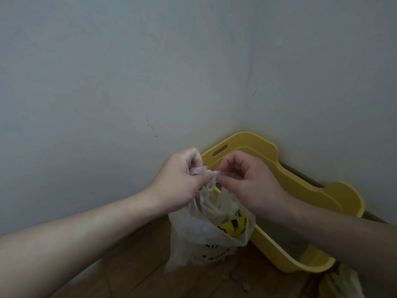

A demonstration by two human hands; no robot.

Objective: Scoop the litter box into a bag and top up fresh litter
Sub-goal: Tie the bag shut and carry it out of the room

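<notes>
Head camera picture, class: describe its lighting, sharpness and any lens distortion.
Head view: dim, flat light with no glare; soft focus overall, so the print on the plastic bag is unreadable; wide-angle stretch enlarges the forearms at the lower edges and bends the yellow litter box rim.

Both hands point(180, 179) point(247, 181) fisted, knuckles up

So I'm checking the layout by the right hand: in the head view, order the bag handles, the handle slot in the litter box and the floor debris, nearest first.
1. Bag handles: pinched in the right hand, between both hands.
2. Handle slot: in the litter box rim, just above-left of that hand.
3. Floor debris: well below, on the floor.
</notes>
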